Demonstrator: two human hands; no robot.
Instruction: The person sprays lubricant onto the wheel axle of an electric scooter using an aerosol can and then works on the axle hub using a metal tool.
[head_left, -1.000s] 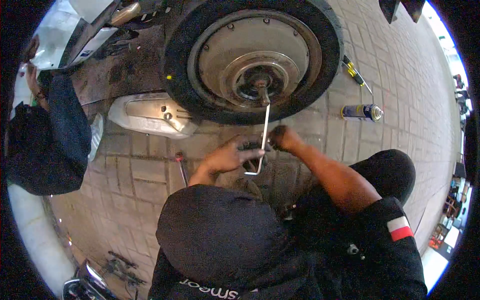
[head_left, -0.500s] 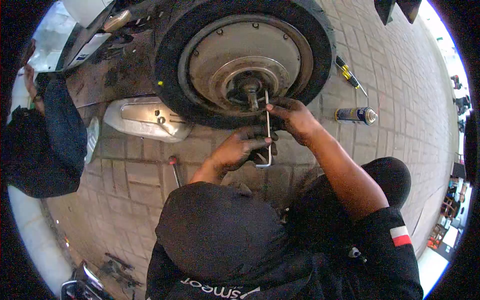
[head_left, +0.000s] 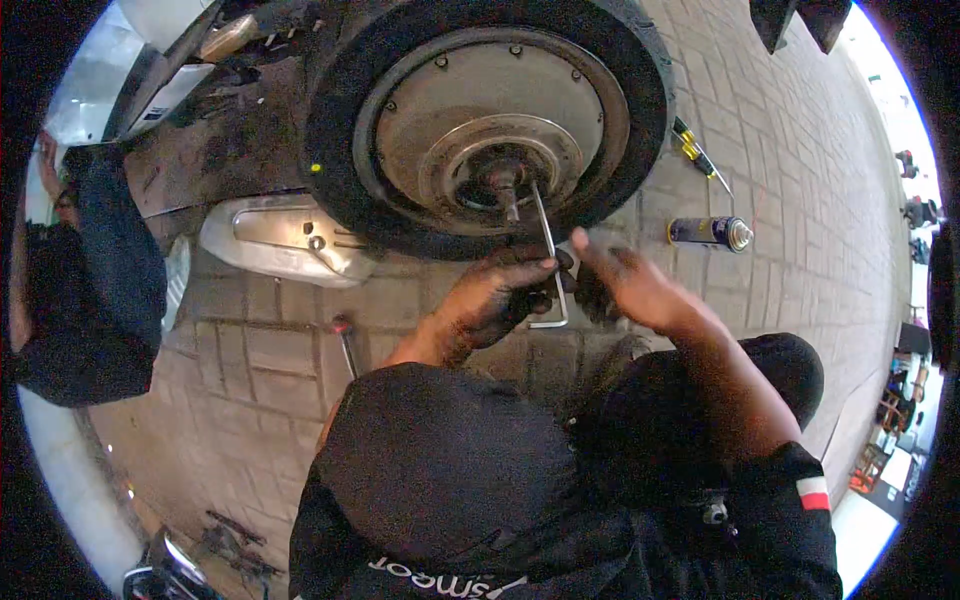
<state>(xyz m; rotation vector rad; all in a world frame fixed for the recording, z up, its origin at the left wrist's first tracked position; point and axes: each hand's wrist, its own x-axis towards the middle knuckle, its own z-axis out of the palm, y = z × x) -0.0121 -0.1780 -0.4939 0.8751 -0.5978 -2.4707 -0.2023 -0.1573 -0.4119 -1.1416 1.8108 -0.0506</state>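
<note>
One rod in curled left fingers

Spray can is resting on the paving, right side, near a yellow-and-black screwdriver. Silver metal cover is lying left, red-ended tool lying below it. Dark parts are sitting lower left. Another person is occupying far left.
</note>
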